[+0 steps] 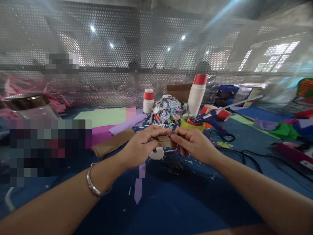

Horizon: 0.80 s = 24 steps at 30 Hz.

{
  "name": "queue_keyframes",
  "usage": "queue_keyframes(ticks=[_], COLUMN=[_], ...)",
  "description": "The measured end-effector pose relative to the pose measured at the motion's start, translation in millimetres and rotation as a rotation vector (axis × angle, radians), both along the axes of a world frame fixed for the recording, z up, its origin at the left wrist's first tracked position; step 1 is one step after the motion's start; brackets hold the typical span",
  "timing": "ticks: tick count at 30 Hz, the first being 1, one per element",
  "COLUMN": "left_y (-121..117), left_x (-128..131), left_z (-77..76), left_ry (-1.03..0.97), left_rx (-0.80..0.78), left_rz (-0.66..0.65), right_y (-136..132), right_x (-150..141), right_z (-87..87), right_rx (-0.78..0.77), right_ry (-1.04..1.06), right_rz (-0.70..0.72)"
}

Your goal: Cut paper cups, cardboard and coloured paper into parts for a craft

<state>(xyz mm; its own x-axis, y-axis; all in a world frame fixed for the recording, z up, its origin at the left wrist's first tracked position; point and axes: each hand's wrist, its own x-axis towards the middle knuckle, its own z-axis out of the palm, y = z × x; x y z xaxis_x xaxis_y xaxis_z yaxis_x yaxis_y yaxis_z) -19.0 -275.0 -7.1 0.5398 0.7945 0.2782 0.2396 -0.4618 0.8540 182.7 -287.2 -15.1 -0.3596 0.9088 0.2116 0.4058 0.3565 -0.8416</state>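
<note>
A small piece of brown corrugated cardboard point(164, 141) is held up between both hands over the table. My left hand point(140, 145) pinches its left end between thumb and fingers. At its right end, my right hand point(192, 143) grips it with bent fingers. Just below the cardboard a white round disc point(156, 153) lies on the blue table. Purple paper strips point(138, 189), one with a pointed end, lie under my left wrist. A longer cardboard strip point(113, 142) rests left of my left hand.
Behind the hands stand a heap of decorated paper discs point(168, 107) and stacked paper cups point(196, 98). A blue glue gun point(214, 120) lies across a yellow tape roll point(193, 123), its black cord point(244, 153) running right. Coloured paper sheets point(105, 116) and a lidded jar point(31, 106) are at left.
</note>
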Motion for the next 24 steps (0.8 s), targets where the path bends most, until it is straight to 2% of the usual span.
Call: queue_keyframes(ticks=[3,8,14,20,24], left_y=[-0.5,-1.2,-1.4,10.0,13.8], left_x=[1.0,3.9,2.8,-9.4,-11.7], left_z=[1.0,-1.8,-2.1,3.0,2.6], left_ry=[-0.047,-0.062,-0.073,0.246,0.36], left_rx=[-0.088,-0.025,-0.129,-0.111,-0.116], left_rz=[0.005,-0.019,0.038,0.054,0.101], right_y=[0.7,1.4,0.7,5.6,6.4], right_x=[0.9,0.5,-1.6,-0.3,1.7], right_z=[0.4,-1.4,-2.4,-8.5,-8.5], right_rx=[-0.045,-0.041,-0.023,-0.024,-0.018], right_ry=[0.062,0.065,0.047,-0.109,-0.191], right_rz=[-0.011,0.01,0.015,-0.003,-0.029])
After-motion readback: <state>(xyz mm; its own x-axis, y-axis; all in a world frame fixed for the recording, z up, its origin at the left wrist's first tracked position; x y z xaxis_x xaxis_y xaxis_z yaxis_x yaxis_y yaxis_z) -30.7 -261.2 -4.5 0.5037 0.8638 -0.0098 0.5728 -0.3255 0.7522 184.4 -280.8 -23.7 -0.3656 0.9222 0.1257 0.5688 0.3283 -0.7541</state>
